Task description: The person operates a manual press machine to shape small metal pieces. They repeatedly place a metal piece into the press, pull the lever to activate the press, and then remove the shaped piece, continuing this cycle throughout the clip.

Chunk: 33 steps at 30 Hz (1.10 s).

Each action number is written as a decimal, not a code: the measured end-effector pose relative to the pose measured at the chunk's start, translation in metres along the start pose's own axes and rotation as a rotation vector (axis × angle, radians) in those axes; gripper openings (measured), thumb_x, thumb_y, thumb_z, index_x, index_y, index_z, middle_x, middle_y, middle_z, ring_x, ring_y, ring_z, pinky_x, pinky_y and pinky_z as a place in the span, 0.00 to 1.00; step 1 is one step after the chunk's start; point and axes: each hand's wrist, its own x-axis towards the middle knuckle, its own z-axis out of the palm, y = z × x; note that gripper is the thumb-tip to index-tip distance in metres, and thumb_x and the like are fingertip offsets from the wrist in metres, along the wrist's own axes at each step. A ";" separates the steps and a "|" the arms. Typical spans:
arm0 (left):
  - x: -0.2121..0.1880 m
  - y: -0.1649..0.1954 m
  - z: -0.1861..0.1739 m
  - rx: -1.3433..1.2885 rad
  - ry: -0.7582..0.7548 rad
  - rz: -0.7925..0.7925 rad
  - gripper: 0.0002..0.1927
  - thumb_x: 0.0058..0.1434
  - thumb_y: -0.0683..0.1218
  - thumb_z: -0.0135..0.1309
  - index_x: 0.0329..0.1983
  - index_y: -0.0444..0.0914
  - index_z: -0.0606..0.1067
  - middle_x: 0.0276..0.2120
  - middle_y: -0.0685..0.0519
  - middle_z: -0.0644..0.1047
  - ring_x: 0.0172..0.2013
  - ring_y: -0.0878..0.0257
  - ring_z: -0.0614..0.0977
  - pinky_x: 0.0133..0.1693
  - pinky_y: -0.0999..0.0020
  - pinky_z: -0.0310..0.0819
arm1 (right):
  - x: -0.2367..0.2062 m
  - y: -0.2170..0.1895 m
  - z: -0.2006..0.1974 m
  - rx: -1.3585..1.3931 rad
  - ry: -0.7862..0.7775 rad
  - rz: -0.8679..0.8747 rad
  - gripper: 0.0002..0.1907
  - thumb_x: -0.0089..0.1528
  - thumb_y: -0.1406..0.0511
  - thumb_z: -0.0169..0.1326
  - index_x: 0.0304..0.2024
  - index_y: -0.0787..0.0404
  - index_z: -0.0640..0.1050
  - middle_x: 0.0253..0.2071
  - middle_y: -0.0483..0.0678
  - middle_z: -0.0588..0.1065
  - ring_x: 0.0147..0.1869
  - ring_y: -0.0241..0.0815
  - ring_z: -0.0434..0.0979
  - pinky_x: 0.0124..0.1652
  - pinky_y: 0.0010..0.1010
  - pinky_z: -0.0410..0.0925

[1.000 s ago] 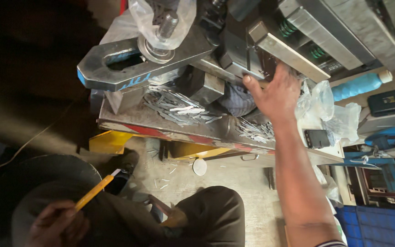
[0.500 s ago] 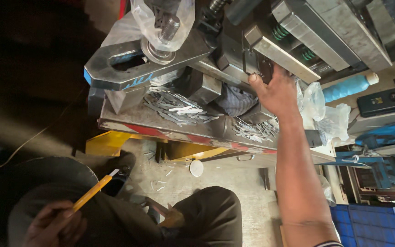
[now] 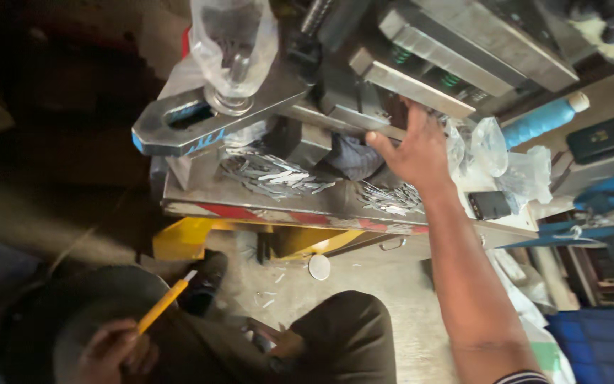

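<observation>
My right hand (image 3: 413,149) reaches up to the metal press tool (image 3: 392,78) and rests its fingers against the edge of a steel block, over a heap of thin metal strips (image 3: 392,199) on the steel plate (image 3: 207,192); whether it holds a strip I cannot tell. My left hand (image 3: 111,352) sits low at my knee, closed on a yellow pencil-like tool (image 3: 165,302) that points up and right. A second heap of strips (image 3: 271,178) lies further left on the plate.
A thick steel clamp arm (image 3: 200,121) with a slot juts left, a clear plastic bag (image 3: 232,43) above it. A blue bottle (image 3: 545,117), crumpled plastic bags (image 3: 506,153) and a small black device (image 3: 489,205) lie right. Yellow stand (image 3: 179,238) below; blue crate (image 3: 598,345) bottom right.
My right hand has moved up and inward to the press block. The view has shifted slightly; the left hand stays low with the yellow tool.
</observation>
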 end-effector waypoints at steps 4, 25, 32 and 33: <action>0.002 0.000 0.010 -0.028 -0.079 0.001 0.16 0.70 0.32 0.44 0.57 0.31 0.75 0.17 0.51 0.66 0.19 0.62 0.68 0.19 0.63 0.63 | -0.003 -0.004 -0.007 0.046 -0.016 0.075 0.48 0.61 0.49 0.68 0.71 0.68 0.61 0.62 0.67 0.70 0.64 0.69 0.70 0.62 0.54 0.62; -0.008 -0.005 0.039 0.215 0.011 -0.055 0.13 0.67 0.33 0.45 0.51 0.34 0.76 0.18 0.53 0.67 0.21 0.65 0.69 0.20 0.63 0.66 | -0.319 -0.145 0.036 0.846 -0.933 0.023 0.30 0.61 0.52 0.58 0.62 0.58 0.73 0.58 0.54 0.75 0.62 0.57 0.73 0.58 0.43 0.66; -0.006 -0.005 0.049 0.317 0.123 -0.087 0.13 0.65 0.36 0.46 0.49 0.37 0.76 0.17 0.55 0.66 0.19 0.64 0.69 0.18 0.63 0.64 | -0.332 -0.140 0.071 0.852 -0.929 -0.004 0.30 0.61 0.52 0.58 0.62 0.57 0.73 0.54 0.54 0.76 0.59 0.57 0.74 0.56 0.44 0.67; -0.006 -0.006 0.050 0.334 0.118 -0.093 0.13 0.64 0.36 0.47 0.49 0.37 0.77 0.17 0.55 0.65 0.18 0.64 0.68 0.18 0.62 0.64 | -0.336 -0.138 0.076 0.870 -0.956 0.034 0.30 0.61 0.52 0.58 0.62 0.57 0.73 0.54 0.54 0.76 0.58 0.56 0.76 0.55 0.43 0.68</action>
